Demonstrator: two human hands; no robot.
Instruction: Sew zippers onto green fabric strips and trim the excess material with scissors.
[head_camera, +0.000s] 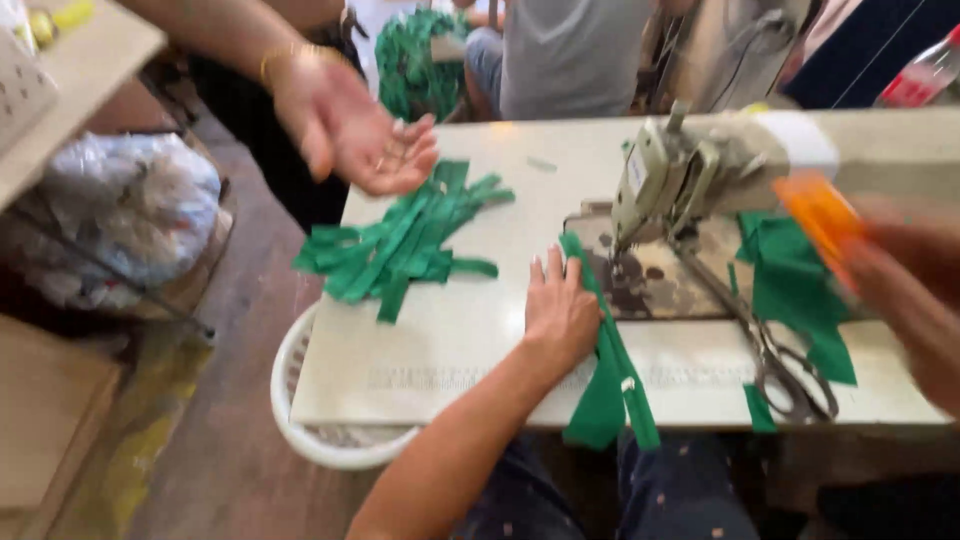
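The left hand (560, 312) lies flat, fingers together and stretched out, pressing a long green strip (607, 370) onto the sewing table (450, 340) just left of the sewing machine (690, 170); it grips nothing, only pins the cloth down. The strip runs from beside the needle plate toward the near edge and hangs over it. The right hand (905, 290) is a blur at the right, with something orange (818, 215) at its fingers; how far those fingers are closed cannot be told. To do this well, I judge the flat hand should keep the strip straight and taut, with fingertips clear of the needle, letting the cloth slide under the palm rather than dragging it. The scissors (775, 365) lie to the right on the table, near more green cloth (795, 285). Another person's hand (350, 125) hovers open, palm up, over a pile of green strips (400, 245) at the far left corner, well apart from the work. A white basket (300, 420) sits under the table edge
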